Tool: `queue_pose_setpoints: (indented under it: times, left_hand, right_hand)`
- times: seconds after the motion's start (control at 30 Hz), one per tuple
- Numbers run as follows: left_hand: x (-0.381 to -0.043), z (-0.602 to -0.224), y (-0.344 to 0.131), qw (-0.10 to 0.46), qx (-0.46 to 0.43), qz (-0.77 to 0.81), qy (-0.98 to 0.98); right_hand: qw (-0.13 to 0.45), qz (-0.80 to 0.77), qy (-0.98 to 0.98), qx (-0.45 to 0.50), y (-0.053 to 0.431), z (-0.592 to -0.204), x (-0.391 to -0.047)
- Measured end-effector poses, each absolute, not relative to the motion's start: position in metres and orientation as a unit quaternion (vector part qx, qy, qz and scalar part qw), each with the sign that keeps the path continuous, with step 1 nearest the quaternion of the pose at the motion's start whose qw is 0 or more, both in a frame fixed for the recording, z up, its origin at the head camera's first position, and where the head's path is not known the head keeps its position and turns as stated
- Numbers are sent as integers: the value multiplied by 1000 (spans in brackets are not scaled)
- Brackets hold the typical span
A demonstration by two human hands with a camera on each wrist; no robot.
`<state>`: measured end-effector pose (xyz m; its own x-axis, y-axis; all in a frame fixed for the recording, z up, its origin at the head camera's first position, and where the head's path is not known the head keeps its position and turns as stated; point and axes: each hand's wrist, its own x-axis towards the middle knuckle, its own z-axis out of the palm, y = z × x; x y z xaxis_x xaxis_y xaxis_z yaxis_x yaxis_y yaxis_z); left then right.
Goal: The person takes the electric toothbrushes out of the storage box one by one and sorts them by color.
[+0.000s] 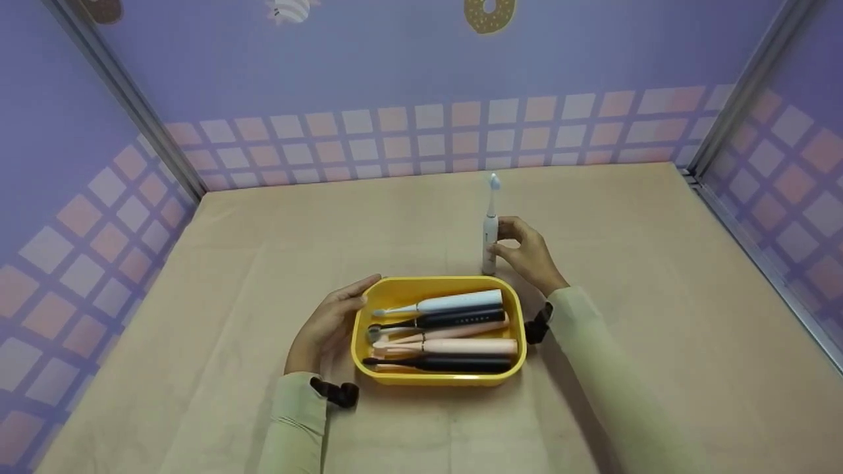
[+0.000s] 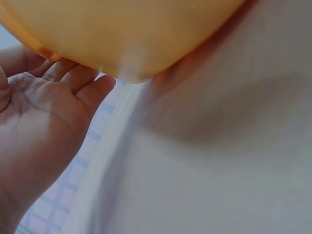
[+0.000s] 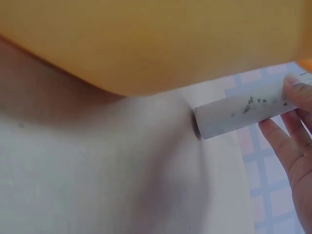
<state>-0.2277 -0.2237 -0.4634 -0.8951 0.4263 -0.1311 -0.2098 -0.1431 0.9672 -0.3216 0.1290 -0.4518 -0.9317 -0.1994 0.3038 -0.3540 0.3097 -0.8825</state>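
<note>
My right hand (image 1: 527,253) pinches a white electric toothbrush (image 1: 489,247) between thumb and fingers. It stands upright just behind the yellow bin, brush head up, its base at the tabletop. In the right wrist view, dark specks or print show on the white handle (image 3: 243,112). My left hand (image 1: 329,322) grips the left end of the yellow bin (image 1: 438,380), thumb at the rim and fingers against the outer wall. Inside the bin, several electric toothbrushes lie side by side, heads to the left: a white one (image 1: 461,301), black ones (image 1: 461,363) and pink ones (image 1: 471,346).
A beige cloth (image 1: 296,230) covers the table. Purple panels with pink and white checks (image 1: 395,131) enclose the back and both sides, joined by metal corner posts (image 1: 132,99). Dark straps (image 1: 339,394) sit on both wrists.
</note>
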Motion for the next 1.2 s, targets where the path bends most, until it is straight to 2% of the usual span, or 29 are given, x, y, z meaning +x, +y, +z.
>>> queue_pose_setpoints:
  times: [0.37, 0.83, 1.2]
  left_hand:
    - [-228, -464, -223, 207, 80, 747, 627]
    - [-227, -464, -223, 202, 90, 742, 633]
    - [-228, -466, -225, 204, 97, 744, 629]
  right_hand:
    - [83, 562, -803, 179, 127, -456, -321]
    - [57, 562, -809, 165, 127, -457, -317]
    - [63, 556, -814, 155, 131, -460, -314]
